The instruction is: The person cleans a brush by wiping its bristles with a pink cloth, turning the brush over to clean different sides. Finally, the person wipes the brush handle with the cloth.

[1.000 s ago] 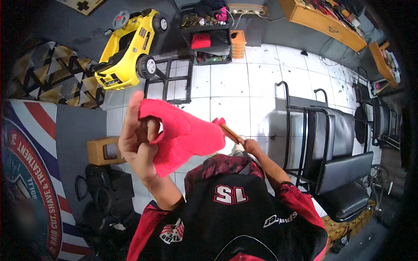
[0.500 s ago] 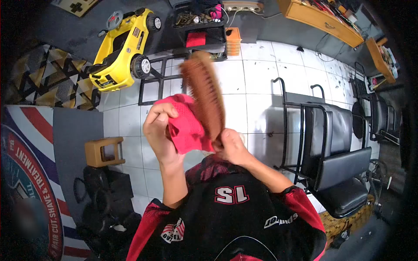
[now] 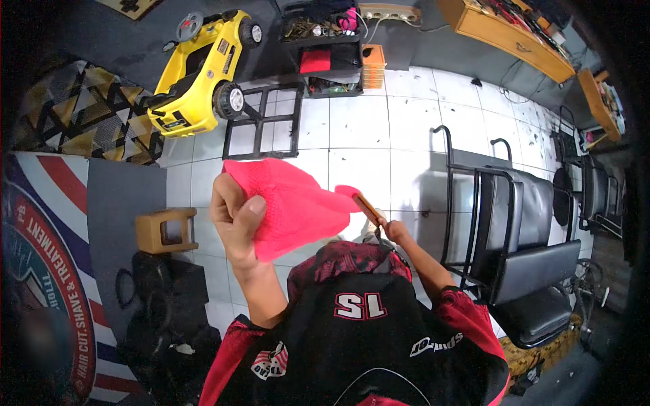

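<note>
My left hand (image 3: 235, 218) grips a bright pink cloth (image 3: 291, 203), held up in front of my chest over the white tiled floor. The cloth spreads to the right and covers most of a brown comb (image 3: 367, 207), of which only the handle end shows. My right hand (image 3: 394, 230) holds that comb by its handle, just right of the cloth. I wear a black and red jersey (image 3: 359, 325).
A yellow toy car (image 3: 196, 68) stands at the upper left by a patterned mat. A black metal frame (image 3: 264, 128) lies on the tiles. Black waiting chairs (image 3: 521, 250) are on the right, a small wooden stool (image 3: 162, 230) on the left, a shelf cart (image 3: 325, 54) ahead.
Half a second ago the comb stood upright against the bunched cloth. Now the cloth is spread out again and the comb is lowered, mostly covered by the cloth's right end.
</note>
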A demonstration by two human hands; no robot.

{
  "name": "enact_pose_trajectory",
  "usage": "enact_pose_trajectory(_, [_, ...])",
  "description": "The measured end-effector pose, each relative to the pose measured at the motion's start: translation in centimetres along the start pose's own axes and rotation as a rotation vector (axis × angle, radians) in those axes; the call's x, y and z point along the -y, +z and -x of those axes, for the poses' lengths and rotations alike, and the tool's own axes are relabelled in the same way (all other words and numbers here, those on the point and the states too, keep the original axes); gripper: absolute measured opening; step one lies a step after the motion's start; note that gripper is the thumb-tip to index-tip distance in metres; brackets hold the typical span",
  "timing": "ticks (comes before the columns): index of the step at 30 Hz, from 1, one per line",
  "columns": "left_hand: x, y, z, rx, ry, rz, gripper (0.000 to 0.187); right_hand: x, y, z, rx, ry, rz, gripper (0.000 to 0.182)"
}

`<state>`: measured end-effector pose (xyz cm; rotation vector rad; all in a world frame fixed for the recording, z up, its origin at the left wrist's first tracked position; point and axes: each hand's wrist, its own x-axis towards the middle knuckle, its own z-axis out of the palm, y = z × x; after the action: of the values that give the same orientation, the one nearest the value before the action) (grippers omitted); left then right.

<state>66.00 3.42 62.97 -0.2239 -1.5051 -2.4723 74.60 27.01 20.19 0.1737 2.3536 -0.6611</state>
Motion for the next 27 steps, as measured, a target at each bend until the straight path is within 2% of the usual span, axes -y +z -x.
enact_pose_trajectory(1, [-0.1, 0.2, 0.0, -0.024, -0.102, -0.011, 0.027, -0.2, 0.0, 0.4, -0.003, 0.080, -0.002, 0.071])
enact_pose_trajectory(4, [-0.2, 0.2, -0.3, -0.059, -0.347, -0.015, 0.019, 0.7, -0.8, -0.5, -0.099, 0.032, -0.086, 0.069])
enact_pose_trajectory(6, [0.7, -0.4, -0.4, -0.026, -0.436, 0.032, 0.019, 6.2, -6.7, 2.4, -0.118, -0.034, -0.352, 0.068])
enact_pose_trajectory(8, [1.5, -0.6, -0.5, -0.012, -0.450, 0.030, 0.025, 10.3, -9.5, 4.1, -0.249, -0.094, -0.672, 0.063])
enact_pose_trajectory(10, [1.8, -0.3, -0.4, -0.050, -0.473, 0.003, 0.029, 15.1, -13.5, 8.0, -0.347, -0.327, -1.000, 0.053])
enact_pose_trajectory(12, [1.9, 0.2, -0.4, -0.081, -0.487, 0.000, 0.040, 18.7, -16.4, 12.2, -0.252, -0.375, -1.219, 0.050])
enact_pose_trajectory(14, [2.0, 0.8, -0.4, -0.074, -0.467, -0.008, 0.050, 20.5, -17.2, 14.8, -0.165, -0.532, -1.304, 0.046])
enact_pose_trajectory(16, [2.2, 1.4, -0.4, -0.030, -0.412, -0.024, 0.058, 20.8, -16.4, 14.1, -0.222, -0.701, -1.006, 0.038])
enact_pose_trajectory(18, [2.0, 1.5, -0.4, -0.040, -0.346, -0.058, 0.062, 20.1, -13.6, 11.3, -0.151, -0.712, -1.018, 0.038])
enact_pose_trajectory(21, [1.7, 1.5, -0.6, -0.045, -0.223, -0.055, 0.065, 17.4, -11.0, 7.2, -0.107, -0.555, -0.582, 0.046])
enact_pose_trajectory(23, [0.5, 2.5, -0.4, -0.069, -0.126, -0.073, 0.072, 12.3, -5.1, 1.8, -0.050, -0.366, -0.317, 0.062])
enact_pose_trajectory(24, [0.1, 2.5, -0.5, -0.063, -0.121, -0.075, 0.072, 10.1, -4.1, 1.3, -0.037, -0.337, -0.186, 0.068])
enact_pose_trajectory(25, [-0.3, 2.2, -0.6, -0.057, -0.115, -0.077, 0.072, 7.3, -2.3, -0.2, -0.018, -0.223, -0.082, 0.068])
enact_pose_trajectory(26, [-0.6, 2.0, -0.7, -0.052, -0.108, -0.078, 0.072, 5.1, -1.0, -0.5, -0.079, -0.161, -0.126, 0.069])
enact_pose_trajectory(27, [-0.6, 2.2, -0.5, -0.084, -0.104, -0.064, 0.071, 4.2, -1.1, -0.1, -0.019, -0.061, -0.067, 0.068])
